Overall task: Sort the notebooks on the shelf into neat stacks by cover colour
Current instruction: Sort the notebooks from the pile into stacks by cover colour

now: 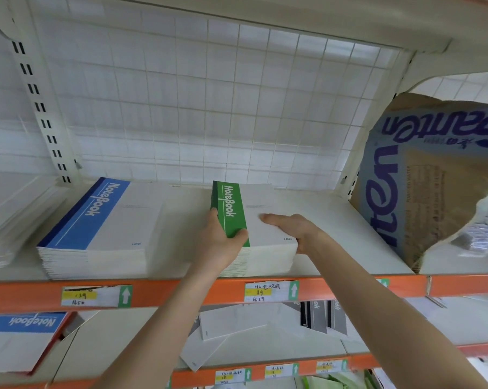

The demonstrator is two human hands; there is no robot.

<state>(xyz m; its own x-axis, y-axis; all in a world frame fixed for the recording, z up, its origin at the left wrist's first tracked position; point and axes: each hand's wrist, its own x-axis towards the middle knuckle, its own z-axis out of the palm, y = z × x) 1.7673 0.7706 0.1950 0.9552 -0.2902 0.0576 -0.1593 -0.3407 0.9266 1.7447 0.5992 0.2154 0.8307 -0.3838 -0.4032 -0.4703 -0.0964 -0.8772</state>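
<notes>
1. One cream metal shelf with an orange front rail (335, 220) carries everything.
2. A torn brown cardboard box with blue lettering (422, 192) stands at the right end.
3. A stack of blue-banded white notebooks (102, 220) lies to the left.
4. A stack of green-banded white notebooks (265, 228) sits mid-shelf, apart from the blue stack.
5. The left hand (220, 242) grips the green stack's near left corner, with the thumb on the green band. The right hand (293, 228) holds its near right corner, thumb flat on the cover and other fingers hidden.

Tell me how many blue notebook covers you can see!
2. One blue cover tops the stack on the upper shelf, left of the green notebook. The other blue cover lies on the lower shelf, far left. More may hide underneath.
</notes>
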